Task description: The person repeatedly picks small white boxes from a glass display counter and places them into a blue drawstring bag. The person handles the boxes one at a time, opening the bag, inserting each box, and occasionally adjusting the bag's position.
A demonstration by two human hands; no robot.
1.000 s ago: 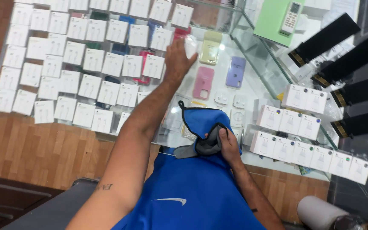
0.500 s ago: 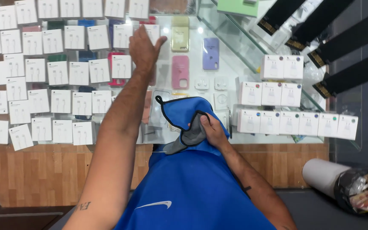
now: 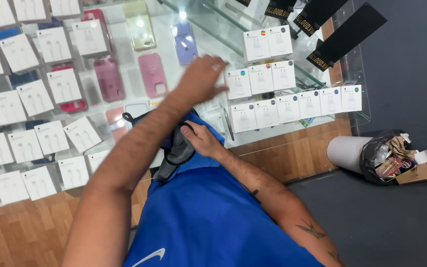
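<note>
Boxes [image 3: 268, 81], small and white, lay in rows under the glass counter [image 3: 208, 29], and I saw the left hand [image 3: 201, 79] stretched out flat above them, fingers together and holding nothing. It hovered over the glass near those boxes; whether it touched the surface I could not tell. The right hand [image 3: 203, 139] sat close against the chest, fingers curled and clamped on a grey strap [image 3: 176, 153] at the blue collar [image 3: 198, 123]. Pink phone cases [image 3: 153, 74] lay just left of the left arm. A lined bin [image 3: 384, 155] lay tipped on the dark floor, well apart.
</note>
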